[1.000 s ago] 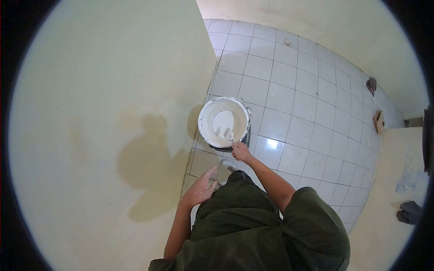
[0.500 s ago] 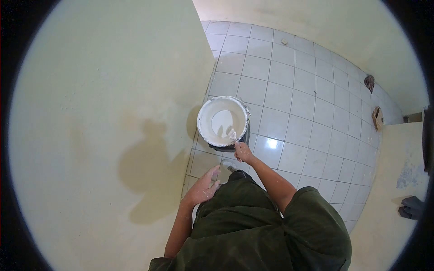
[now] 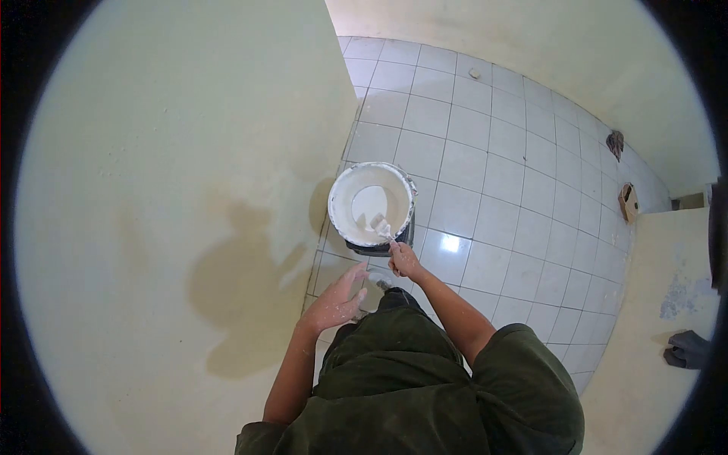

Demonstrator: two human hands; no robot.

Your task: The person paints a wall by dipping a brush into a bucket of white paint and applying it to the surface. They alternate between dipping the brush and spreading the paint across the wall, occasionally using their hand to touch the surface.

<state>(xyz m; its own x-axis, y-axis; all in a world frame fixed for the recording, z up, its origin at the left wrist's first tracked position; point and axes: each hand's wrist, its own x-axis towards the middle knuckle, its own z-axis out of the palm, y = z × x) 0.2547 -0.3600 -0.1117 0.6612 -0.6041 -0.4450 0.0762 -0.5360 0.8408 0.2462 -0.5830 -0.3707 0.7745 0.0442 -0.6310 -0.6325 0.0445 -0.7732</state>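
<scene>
A white bucket [image 3: 338,216] with a paint-smeared rim stands close to the wall, with white paint [image 3: 369,202] at its bottom. My right hand [image 3: 404,259] is closed around the handle of a paintbrush [image 3: 381,225] at the bucket's near rim. The brush's white-coated head reaches inside the bucket, above the paint. Lower and to the left, my left hand [image 3: 339,301] hovers in front of my body, fingers spread and nothing in them. White specks cover both hands.
Beneath the bucket is a black base [image 3: 371,249] on the tiled floor [image 3: 462,159]. A pale wall [image 3: 189,136] runs along the left. Toward the right wall lie a dark cloth [image 3: 615,144] and a tan box [image 3: 629,202]. A dark item [image 3: 687,349] is farther right.
The paintbrush has shifted slightly left within the bucket, its head tilting more to the left. My left hand has risen a little and its fingers have spread more. The view has shifted slightly.
</scene>
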